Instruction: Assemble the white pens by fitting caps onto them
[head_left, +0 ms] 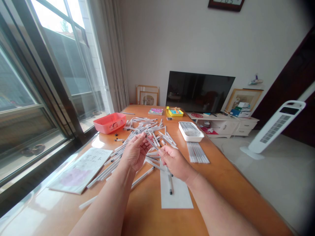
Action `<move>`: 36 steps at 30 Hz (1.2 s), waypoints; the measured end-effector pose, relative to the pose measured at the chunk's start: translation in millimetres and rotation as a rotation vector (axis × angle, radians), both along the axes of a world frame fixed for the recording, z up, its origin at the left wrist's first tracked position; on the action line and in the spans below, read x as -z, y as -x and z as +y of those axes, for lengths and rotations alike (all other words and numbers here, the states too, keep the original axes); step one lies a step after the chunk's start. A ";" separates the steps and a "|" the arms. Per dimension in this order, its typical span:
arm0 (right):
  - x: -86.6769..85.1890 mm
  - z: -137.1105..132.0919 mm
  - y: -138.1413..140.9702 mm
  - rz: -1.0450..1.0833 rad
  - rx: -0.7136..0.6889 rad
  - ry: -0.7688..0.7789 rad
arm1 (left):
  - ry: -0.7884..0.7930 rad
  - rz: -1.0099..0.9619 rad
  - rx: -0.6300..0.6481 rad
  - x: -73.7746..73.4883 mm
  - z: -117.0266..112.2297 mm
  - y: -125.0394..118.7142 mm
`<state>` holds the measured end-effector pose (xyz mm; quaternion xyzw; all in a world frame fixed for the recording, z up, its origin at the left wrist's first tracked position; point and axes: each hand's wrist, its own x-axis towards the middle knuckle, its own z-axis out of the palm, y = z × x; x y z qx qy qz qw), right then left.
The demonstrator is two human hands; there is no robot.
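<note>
Both hands hold one slim translucent pen (153, 144) slantwise above the table. My left hand (137, 151) has its fingers closed round the far end, and my right hand (174, 161) pinches the near end. Beneath and beyond them spreads a loose pile of clear pen barrels (120, 150), some with black tips. Under my right hand lies a white paper sheet (176, 198), with a black-capped pen (170, 187) on it. The exact ends of the held pen are covered by my fingers.
A red plastic basket (109, 124) and a booklet (78, 173) are on the left. To the right, a white tray (192, 137) holds clear tubes, beside a row of clear tubes (198, 153). A yellow box (175, 113) stands farther back. The wooden table (233, 196) ends at the right.
</note>
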<state>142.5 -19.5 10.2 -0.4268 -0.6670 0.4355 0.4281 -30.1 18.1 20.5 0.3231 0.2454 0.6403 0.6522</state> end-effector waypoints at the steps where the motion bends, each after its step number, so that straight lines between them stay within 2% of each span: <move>1: 0.1 -0.3 0.4 -0.021 0.016 -0.028 | 0.002 0.008 -0.005 0.4 0.1 -0.4; 4: 0.0 -0.8 0.8 -0.007 0.020 -0.029 | -0.007 0.039 -0.016 1.0 0.1 -1.0; 10: -3.4 0.2 -2.4 0.354 -0.180 0.344 | -0.046 0.060 0.039 1.0 0.7 2.1; 14: -3.3 0.7 -3.5 0.461 -0.234 0.423 | -0.044 0.062 0.046 -1.1 -1.2 1.9; 18: 0.5 2.2 -2.1 0.464 -0.207 0.373 | -0.054 0.091 -0.031 -2.5 -3.5 -1.6; 24: 0.9 3.0 -0.4 0.401 -0.095 0.328 | -0.036 0.128 -0.171 0.2 -1.9 -4.9; 28: 0.4 0.3 3.6 0.195 0.019 0.162 | -0.021 0.129 -0.148 3.5 -0.1 -5.7; 32: 7.0 1.3 6.4 0.036 0.102 -0.043 | 0.026 0.065 -0.094 5.4 0.6 -6.0; 36: 12.5 2.4 5.1 -0.126 0.193 -0.234 | 0.029 0.071 -0.102 3.8 -0.1 -6.3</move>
